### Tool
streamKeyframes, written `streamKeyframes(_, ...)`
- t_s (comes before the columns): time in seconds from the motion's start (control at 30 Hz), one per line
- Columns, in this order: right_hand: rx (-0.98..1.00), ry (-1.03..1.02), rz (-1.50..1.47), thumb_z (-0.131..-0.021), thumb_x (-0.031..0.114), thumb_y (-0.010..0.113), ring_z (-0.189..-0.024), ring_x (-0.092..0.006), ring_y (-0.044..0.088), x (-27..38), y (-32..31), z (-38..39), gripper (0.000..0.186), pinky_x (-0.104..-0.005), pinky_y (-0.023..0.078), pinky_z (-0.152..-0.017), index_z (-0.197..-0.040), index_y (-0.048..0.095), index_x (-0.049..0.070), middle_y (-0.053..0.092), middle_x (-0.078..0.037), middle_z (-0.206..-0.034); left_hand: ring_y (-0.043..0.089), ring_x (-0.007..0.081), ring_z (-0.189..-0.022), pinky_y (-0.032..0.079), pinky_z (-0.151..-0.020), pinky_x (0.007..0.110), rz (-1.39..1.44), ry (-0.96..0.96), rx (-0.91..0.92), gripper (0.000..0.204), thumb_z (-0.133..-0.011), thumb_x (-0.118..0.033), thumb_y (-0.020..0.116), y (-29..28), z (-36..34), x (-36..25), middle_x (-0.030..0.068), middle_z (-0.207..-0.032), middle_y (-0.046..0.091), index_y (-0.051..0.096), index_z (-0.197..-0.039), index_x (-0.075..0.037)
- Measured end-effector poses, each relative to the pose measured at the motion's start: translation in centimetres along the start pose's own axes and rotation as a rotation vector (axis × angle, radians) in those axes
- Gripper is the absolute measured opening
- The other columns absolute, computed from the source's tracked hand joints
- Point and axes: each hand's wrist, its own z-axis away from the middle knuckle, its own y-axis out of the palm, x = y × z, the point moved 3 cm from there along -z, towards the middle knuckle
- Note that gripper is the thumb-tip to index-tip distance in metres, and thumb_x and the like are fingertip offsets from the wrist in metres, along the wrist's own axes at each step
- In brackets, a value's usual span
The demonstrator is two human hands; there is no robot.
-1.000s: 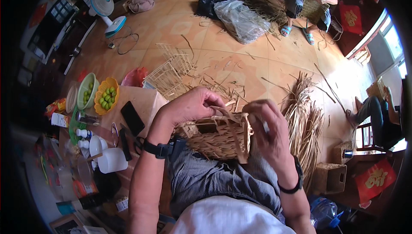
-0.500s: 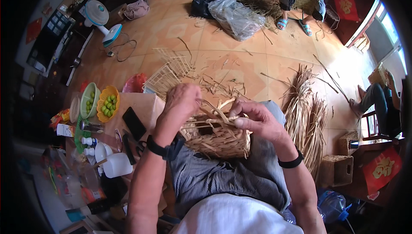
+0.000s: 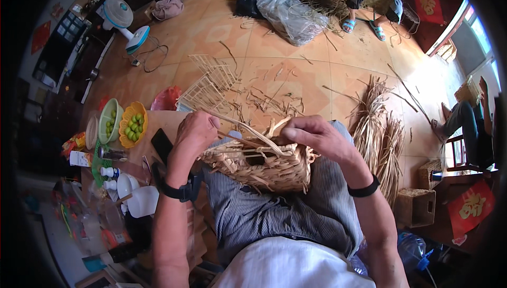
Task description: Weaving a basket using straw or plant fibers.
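Observation:
A half-woven straw basket (image 3: 264, 167) rests on my lap, its rim up and loose ends sticking out of the weave. My left hand (image 3: 196, 132) is closed round a dried straw strand (image 3: 240, 124), which stretches to the basket's upper rim. At the rim's right part, my right hand (image 3: 311, 135) has thumb and fingers pinched on the strands; the fingertips partly hide what they grip. An opening shows dark in the basket's upper side, between the two hands.
Bundles of dried straw (image 3: 372, 135) lie on the floor at right, beside finished baskets (image 3: 415, 207). A wire rack (image 3: 206, 90) stands ahead. At left, a table holds fruit bowls (image 3: 133, 124), a phone (image 3: 161, 144) and bottles. Two other people sit weaving, far right and right.
My left hand has moved left and down, away from the rim, drawing the strand out long. My right hand stays near the rim. The basket has shifted slightly.

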Motion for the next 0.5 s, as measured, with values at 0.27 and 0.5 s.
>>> streamKeyframes(0.27,0.362,0.120,0.020,-0.093,0.019,0.078,-0.091,-0.0131,0.070,1.1,1.9,-6.8,0.039,-0.0290,0.056,-0.084,-0.125,0.072,-0.003,0.079,-0.007,-0.104,0.074,0.0208,-0.083,0.058,-0.074,0.034,0.401,0.055,-0.366,0.018,-0.086,0.001,0.071,-2.0,1.4,-0.4,0.0110,-0.089,0.074,0.068,-0.103,-0.001)
streamKeyframes(0.5,0.409,0.019,-0.165,-0.090,0.011,0.079,-0.084,-0.0134,0.071,0.2,2.7,-7.7,0.032,-0.0301,0.058,-0.078,-0.119,0.074,0.001,0.079,-0.006,-0.096,0.073,0.0247,-0.091,0.057,-0.082,0.036,0.384,-0.046,-0.471,0.021,-0.086,0.003,0.072,-2.0,4.9,-3.2,0.0119,-0.097,0.072,0.065,-0.105,-0.001)
